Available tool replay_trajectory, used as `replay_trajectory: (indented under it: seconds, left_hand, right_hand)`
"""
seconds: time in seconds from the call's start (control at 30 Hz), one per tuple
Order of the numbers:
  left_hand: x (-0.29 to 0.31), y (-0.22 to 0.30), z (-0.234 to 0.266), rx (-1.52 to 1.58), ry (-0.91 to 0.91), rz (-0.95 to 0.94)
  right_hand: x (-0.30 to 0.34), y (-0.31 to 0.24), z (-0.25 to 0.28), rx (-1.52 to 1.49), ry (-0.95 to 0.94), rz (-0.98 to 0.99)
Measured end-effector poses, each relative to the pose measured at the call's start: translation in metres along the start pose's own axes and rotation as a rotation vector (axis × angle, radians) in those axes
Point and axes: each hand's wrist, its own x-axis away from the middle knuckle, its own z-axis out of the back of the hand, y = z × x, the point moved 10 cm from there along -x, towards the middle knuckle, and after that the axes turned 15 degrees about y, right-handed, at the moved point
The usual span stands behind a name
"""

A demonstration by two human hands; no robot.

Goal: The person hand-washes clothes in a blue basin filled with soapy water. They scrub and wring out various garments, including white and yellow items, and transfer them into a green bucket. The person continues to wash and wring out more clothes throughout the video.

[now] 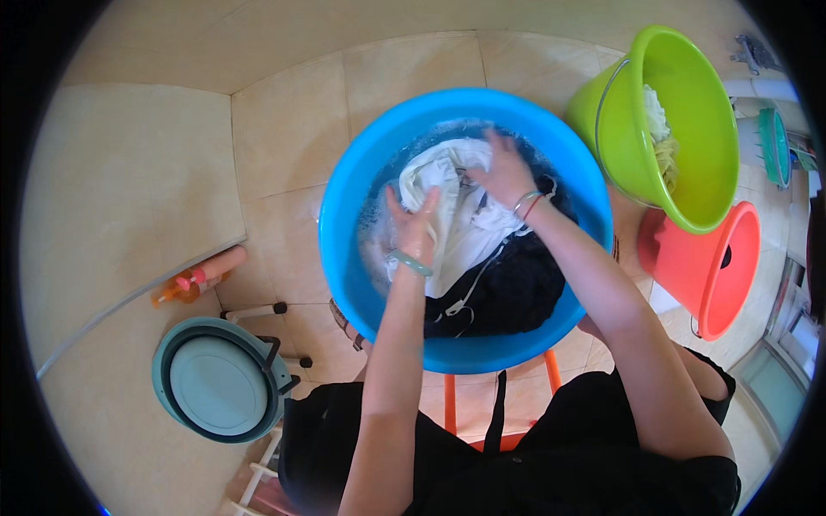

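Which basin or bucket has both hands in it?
The large round blue plastic basin: bare left hand and bare right hand are at the white cloth inside. The lime-green bucket, coral bucket and round grey-green basin hold no hand.

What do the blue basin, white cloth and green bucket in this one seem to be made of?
Blue basin: likely plastic, smooth with a soft sheen, evenly coloured to its rounded rim.
White cloth: fabric, mostly matte; it folds and creases softly, though the fibre is unclear.
Green bucket: probably plastic, fairly glossy, with uniform bright colour.
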Motion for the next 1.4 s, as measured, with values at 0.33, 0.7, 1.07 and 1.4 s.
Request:
replay_trajectory:
  seconds: [0.33, 0.7, 1.07, 1.4]
  left_hand:
    - [0.009, -0.01, -0.043, 0.367, -0.276, 0.218]
    - [0.074, 0.02, -0.054, 0.729, -0.553, 0.546]
    - [0.054, -0.004, -0.038, 0.637, -0.455, 0.549]
    - [0.05, -0.011, -0.024, 0.24, -0.013, 0.271]
  right_hand:
    - [0.003, -0.027, -0.032, -0.334, 0.098, 0.283]
    - [0.151, -0.186, 0.08, -0.237, 0.02, 0.843]
    - [0.1, -0.167, 0.084, -0.502, 0.27, 0.506]
    - [0.003, 0.019, -0.006, -0.028, -0.057, 0.035]
